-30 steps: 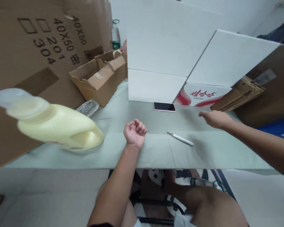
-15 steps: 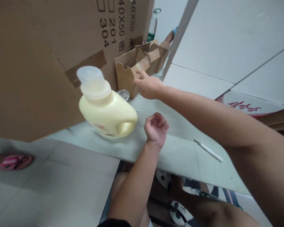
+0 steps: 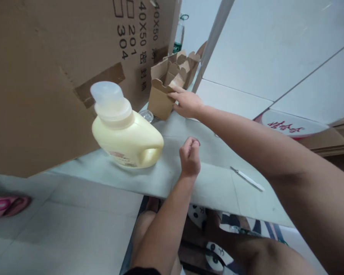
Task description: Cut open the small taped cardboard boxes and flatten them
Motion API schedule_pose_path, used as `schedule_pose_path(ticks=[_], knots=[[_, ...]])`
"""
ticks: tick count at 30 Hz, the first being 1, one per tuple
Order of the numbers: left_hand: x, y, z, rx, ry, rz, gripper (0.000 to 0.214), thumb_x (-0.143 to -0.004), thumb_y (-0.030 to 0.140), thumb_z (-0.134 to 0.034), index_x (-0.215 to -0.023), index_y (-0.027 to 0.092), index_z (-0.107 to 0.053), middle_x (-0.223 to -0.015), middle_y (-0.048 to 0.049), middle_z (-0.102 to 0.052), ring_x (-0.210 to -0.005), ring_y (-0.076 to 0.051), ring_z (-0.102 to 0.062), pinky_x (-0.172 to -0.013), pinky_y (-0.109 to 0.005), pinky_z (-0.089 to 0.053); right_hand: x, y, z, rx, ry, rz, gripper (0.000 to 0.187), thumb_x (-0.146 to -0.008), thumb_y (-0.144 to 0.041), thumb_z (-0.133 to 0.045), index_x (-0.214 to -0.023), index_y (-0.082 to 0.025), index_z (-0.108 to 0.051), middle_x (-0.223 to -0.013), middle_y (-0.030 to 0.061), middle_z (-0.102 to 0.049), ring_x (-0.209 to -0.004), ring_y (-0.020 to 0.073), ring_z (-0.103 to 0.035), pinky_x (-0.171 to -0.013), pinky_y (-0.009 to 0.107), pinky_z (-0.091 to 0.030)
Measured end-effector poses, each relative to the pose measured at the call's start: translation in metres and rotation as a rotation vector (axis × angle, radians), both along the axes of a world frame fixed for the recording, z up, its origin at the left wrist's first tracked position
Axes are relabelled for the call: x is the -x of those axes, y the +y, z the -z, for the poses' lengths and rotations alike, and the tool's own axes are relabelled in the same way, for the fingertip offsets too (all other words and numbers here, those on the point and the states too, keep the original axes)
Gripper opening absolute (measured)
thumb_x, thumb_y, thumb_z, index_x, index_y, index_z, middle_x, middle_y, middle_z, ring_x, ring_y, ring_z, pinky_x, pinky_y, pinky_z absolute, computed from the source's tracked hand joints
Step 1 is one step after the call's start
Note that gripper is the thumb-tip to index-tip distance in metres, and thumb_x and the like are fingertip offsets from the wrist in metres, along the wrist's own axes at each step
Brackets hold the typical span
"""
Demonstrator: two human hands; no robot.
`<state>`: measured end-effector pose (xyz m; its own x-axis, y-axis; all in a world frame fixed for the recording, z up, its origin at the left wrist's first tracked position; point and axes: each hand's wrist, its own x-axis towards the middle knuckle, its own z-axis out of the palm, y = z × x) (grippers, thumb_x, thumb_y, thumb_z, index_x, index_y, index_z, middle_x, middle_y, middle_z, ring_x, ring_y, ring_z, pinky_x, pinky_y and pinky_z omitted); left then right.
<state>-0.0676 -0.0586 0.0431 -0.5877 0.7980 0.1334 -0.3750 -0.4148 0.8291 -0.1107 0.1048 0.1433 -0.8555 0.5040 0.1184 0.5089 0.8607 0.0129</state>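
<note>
My right hand (image 3: 188,102) reaches forward to a small open-topped cardboard box (image 3: 161,100). Its fingers grip the near right side of the box, just below a raised flap. Nearer to me, my left hand (image 3: 190,156) is curled into a loose fist above the table, with nothing visible in it. Left of that fist stands a pale yellow jug (image 3: 127,137) with a translucent cap and a side handle. A clear plastic piece (image 3: 146,115) lies between the jug and the small box, partly hidden.
A large printed carton (image 3: 51,84) rises along the left. Behind the small box are another open carton (image 3: 192,63) and a water bottle (image 3: 179,36). A slim white pen-like tool (image 3: 248,179) lies on the table (image 3: 215,179). White panels (image 3: 275,53) stand at right.
The small box has shifted right and turned slightly, together with my right hand. My left hand has rolled over from palm up and its fingers have curled tighter.
</note>
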Motion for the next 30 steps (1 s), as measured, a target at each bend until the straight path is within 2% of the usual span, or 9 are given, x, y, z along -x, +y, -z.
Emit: schedule_pose_path(ticks=[4, 7, 11, 14, 16, 20, 25, 28, 30], knots=[[-0.005, -0.006, -0.014, -0.024, 0.129, -0.121, 0.022, -0.087, 0.024, -0.062, -0.067, 0.022, -0.055, -0.057, 0.0031, -0.036, -0.056, -0.015, -0.034, -0.061, -0.033, -0.025, -0.053, 0.004, 0.0, 0.008, 0.15, -0.011, 0.049, -0.091, -0.017, -0.046, -0.136, -0.015, -0.064, -0.156, 0.0116, -0.053, -0.136, 0.0304, -0.057, -0.107, 0.047, -0.053], [-0.004, -0.013, -0.029, -0.11, 0.256, -0.22, 0.016, -0.08, 0.012, -0.063, -0.069, 0.022, -0.06, -0.066, -0.0007, -0.048, -0.068, -0.019, -0.044, -0.074, -0.033, -0.036, -0.106, -0.012, -0.002, 0.084, 0.271, 0.004, 0.041, -0.093, -0.02, -0.043, -0.125, -0.018, -0.07, -0.146, 0.0119, -0.061, -0.122, 0.0263, -0.066, -0.094, 0.042, -0.059], [0.004, -0.019, -0.037, -0.196, 0.321, -0.375, 0.014, -0.078, 0.009, -0.062, -0.076, 0.022, -0.064, -0.085, -0.0045, -0.053, -0.089, -0.024, -0.05, -0.091, -0.034, -0.04, -0.193, -0.068, -0.004, 0.08, 0.441, -0.02, 0.034, -0.095, -0.02, -0.045, -0.118, -0.023, -0.07, -0.136, 0.0108, -0.068, -0.103, 0.0226, -0.073, -0.077, 0.037, -0.063], [0.014, -0.012, -0.031, -0.164, 0.279, -0.468, 0.015, -0.082, 0.012, -0.061, -0.092, 0.022, -0.068, -0.1, -0.0056, -0.057, -0.104, -0.024, -0.052, -0.1, -0.034, -0.04, -0.253, -0.116, 0.001, -0.04, 0.541, -0.107, 0.028, -0.091, -0.015, -0.055, -0.109, -0.03, -0.071, -0.117, 0.0077, -0.075, -0.101, 0.0238, -0.075, -0.079, 0.039, -0.064], [0.02, -0.001, -0.022, -0.1, 0.194, -0.452, 0.02, -0.087, 0.016, -0.06, -0.103, 0.023, -0.068, -0.112, -0.0058, -0.06, -0.115, -0.023, -0.053, -0.105, -0.032, -0.038, -0.282, -0.142, 0.011, -0.04, 0.607, -0.089, 0.029, -0.09, -0.012, -0.056, -0.104, -0.033, -0.071, -0.107, 0.0057, -0.078, -0.097, 0.0248, -0.077, -0.074, 0.039, -0.065], [0.022, 0.027, -0.005, -0.035, 0.01, -0.214, 0.024, -0.092, 0.03, -0.059, -0.113, 0.024, -0.069, -0.123, -0.0055, -0.064, -0.126, -0.023, -0.056, -0.108, -0.03, -0.041, -0.31, -0.169, 0.04, -0.02, 0.736, -0.011, 0.025, -0.09, -0.016, -0.055, -0.098, -0.033, -0.072, -0.118, 0.0067, -0.077, -0.093, 0.0267, -0.078, -0.068, 0.042, -0.066], [-0.001, 0.042, -0.003, -0.134, 0.091, 0.018, 0.029, -0.092, 0.043, -0.059, -0.098, 0.019, -0.073, -0.101, -0.0075, -0.071, -0.102, -0.023, -0.067, -0.096, -0.032, -0.051, -0.311, -0.168, 0.069, 0.006, 0.874, 0.185, 0.029, -0.096, -0.02, -0.051, -0.112, -0.034, -0.07, -0.111, 0.0081, -0.077, -0.126, 0.0327, -0.068, -0.089, 0.052, -0.064], [-0.017, 0.044, -0.003, -0.129, 0.249, 0.045, 0.032, -0.09, 0.048, -0.06, -0.091, 0.019, -0.073, -0.096, -0.0068, -0.072, -0.098, -0.024, -0.069, -0.097, -0.035, -0.052, -0.316, -0.161, 0.08, -0.038, 0.875, 0.316, 0.025, -0.095, -0.024, -0.055, -0.113, -0.031, -0.071, -0.131, 0.0104, -0.069, -0.095, 0.027, -0.075, -0.074, 0.046, -0.064], [-0.026, 0.049, 0.0, -0.132, 0.364, 0.037, 0.029, -0.088, 0.048, -0.062, -0.09, 0.021, -0.073, -0.094, -0.005, -0.072, -0.103, -0.023, -0.069, -0.103, -0.036, -0.05, -0.325, -0.155, 0.088, -0.097, 0.899, 0.364, 0.024, -0.092, -0.023, -0.062, -0.113, -0.03, -0.071, -0.137, 0.0109, -0.062, -0.076, 0.0187, -0.069, -0.063, 0.04, -0.061]])
